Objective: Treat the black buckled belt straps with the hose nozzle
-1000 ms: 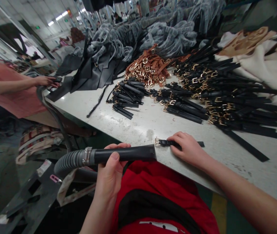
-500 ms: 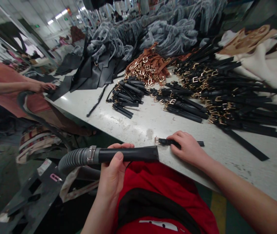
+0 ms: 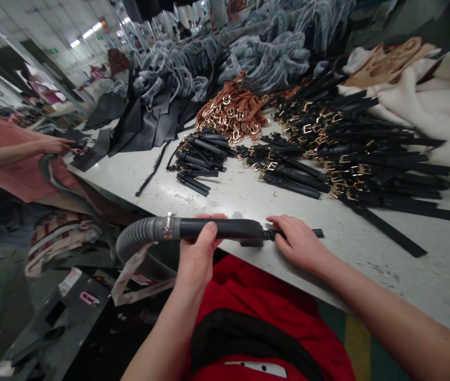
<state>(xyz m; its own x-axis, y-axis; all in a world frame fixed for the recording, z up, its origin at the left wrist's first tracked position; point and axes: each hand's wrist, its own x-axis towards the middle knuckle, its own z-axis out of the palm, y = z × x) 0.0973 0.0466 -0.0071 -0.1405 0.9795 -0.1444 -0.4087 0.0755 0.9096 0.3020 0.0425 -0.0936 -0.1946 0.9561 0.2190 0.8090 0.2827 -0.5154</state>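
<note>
One white counter (image 3: 367, 254) carries all stock listed. One spread of cream fabric (image 3: 439, 100), far right. One large heap of black straps with gold buckles (image 3: 367, 159), right of centre. Several bundles of grey material (image 3: 264, 58), along the far edge. One stack of black leather sheets (image 3: 145, 121), far left, with a co-worker's hand (image 3: 56, 144) resting at its near end. One pile of brown straps (image 3: 232, 111), between the sheets and the black heap. One small bundle of black straps (image 3: 201, 159), just in front of the brown pile. One grey ribbed hose (image 3: 137, 235), curving up from below the counter edge and joined to a black nozzle (image 3: 225, 230). Left hand (image 3: 199, 254): grip wrapped around the nozzle, thumb on top. Right hand (image 3: 298, 243): grip closed down on a single black strap (image 3: 315, 233), holding it to the counter at the near edge. Nozzle mouth touches the strap's left end; strap's right tip shows beyond the fingers.
</note>
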